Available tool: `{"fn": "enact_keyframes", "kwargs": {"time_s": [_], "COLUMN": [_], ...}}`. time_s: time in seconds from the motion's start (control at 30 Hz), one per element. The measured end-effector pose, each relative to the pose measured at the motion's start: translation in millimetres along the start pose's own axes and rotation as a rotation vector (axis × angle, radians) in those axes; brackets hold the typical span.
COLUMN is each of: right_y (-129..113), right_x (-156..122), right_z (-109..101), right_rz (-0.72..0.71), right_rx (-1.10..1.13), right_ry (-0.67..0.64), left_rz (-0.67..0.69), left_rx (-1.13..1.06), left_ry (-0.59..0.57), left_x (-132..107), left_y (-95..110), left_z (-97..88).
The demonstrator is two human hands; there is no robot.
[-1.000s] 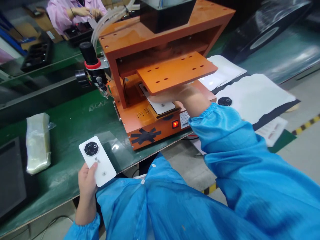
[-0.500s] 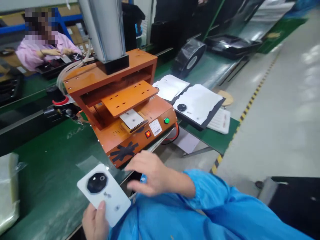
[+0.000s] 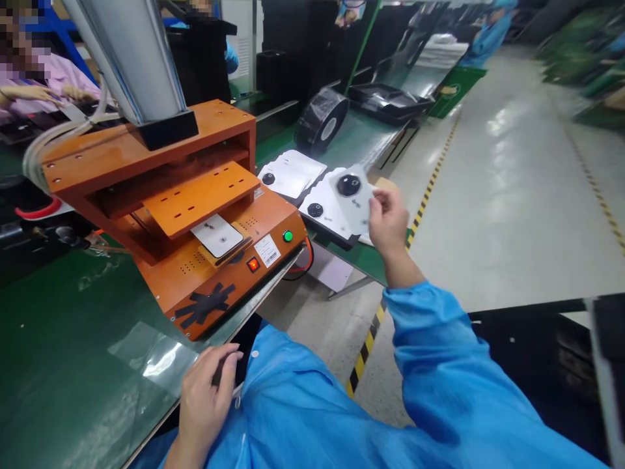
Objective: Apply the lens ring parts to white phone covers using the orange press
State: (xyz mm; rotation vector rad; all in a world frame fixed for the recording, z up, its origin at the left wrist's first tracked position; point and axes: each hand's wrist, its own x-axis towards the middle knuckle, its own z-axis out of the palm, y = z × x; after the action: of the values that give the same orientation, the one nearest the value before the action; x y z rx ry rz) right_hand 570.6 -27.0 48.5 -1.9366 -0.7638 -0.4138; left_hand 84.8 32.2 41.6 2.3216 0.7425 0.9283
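A dark, plastic-wrapped roll (image 3: 311, 120) is standing on edge near a black tray (image 3: 378, 114). A person in blue (image 3: 489, 38) is showing beside a green bin (image 3: 461, 91). Striped tape (image 3: 366, 350) is running along the pale floor (image 3: 493, 215); a person in pink (image 3: 68, 71) is showing at upper left.

Worn on the head, looks forward and down from above the blue smock (image 3: 303, 397), near enough to catch the left hand (image 3: 205, 394) large at lower left and the right hand (image 3: 389, 221) just right of centre. Faces the orange press (image 3: 198, 202) obliquely at close range, from in front and above, and takes in the green workbench (image 3: 63, 371) at lower left. Runs past the black reel (image 3: 310, 120) and along the striped floor line (image 3: 370, 344) to the far aisle (image 3: 498, 215), all in one wide view.
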Motion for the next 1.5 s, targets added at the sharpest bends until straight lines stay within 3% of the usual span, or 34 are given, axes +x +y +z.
{"fn": "enact_keyframes", "kwargs": {"time_s": [0.07,0.13,0.27,0.37,0.5,0.6,0.73,0.83,0.93,1.23,1.3,1.43,1.5], "right_y": [29.6,42.9,46.5,47.8,29.5,-5.5,-38.4,-36.5,-29.6,-51.8,-52.6,-29.9,-5.8], "right_x": [25.3,33.8,29.7,21.8,-4.6,-39.2,-81.2,-93.0,-92.9,-93.7,-92.2,-61.0,-22.8], "right_z": [16.2,35.0,63.3,66.9,57.0,56.4,73.8,86.5,91.7,105.5,102.2,73.4,54.5], "right_rz": [-0.030,-0.058,-0.106,-0.141,-0.190,-0.248,-0.207,-0.063,-0.016,0.010,0.005,-0.116,-0.181], "right_rx": [-0.118,-0.158,-0.173,-0.187,-0.314,-0.191,0.152,0.201,0.223,0.309,0.305,0.354,0.254], "right_ry": [-0.148,-0.242,-0.319,-0.384,-0.297,-0.270,-0.433,-0.409,-0.390,-0.353,-0.377,-0.390,-0.318], "left_rz": [-0.012,-0.024,-0.068,-0.099,-0.167,-0.289,-0.465,-0.572,-0.615,-0.660,-0.664,-0.432,-0.246], "left_rx": [0.009,0.009,0.022,0.110,0.321,0.383,0.255,0.166,0.131,0.099,0.088,0.137,0.099], "left_ry": [0.009,0.007,0.008,0.084,0.312,0.471,0.437,0.427,0.425,0.479,0.473,0.571,0.472], "left_x": [-3.4,-6.1,-13.4,-16.7,-4.8,15.8,40.1,46.6,46.0,56.8,50.4,12.2,-0.9], "left_y": [-5.5,-9.5,-13.8,-15.5,-20.9,-29.3,-35.3,-32.1,-27.6,-38.9,-37.6,-18.3,2.7], "left_z": [2.9,4.7,6.9,7.8,6.4,6.8,16.0,23.3,25.1,18.3,15.2,18.3,32.8]}}
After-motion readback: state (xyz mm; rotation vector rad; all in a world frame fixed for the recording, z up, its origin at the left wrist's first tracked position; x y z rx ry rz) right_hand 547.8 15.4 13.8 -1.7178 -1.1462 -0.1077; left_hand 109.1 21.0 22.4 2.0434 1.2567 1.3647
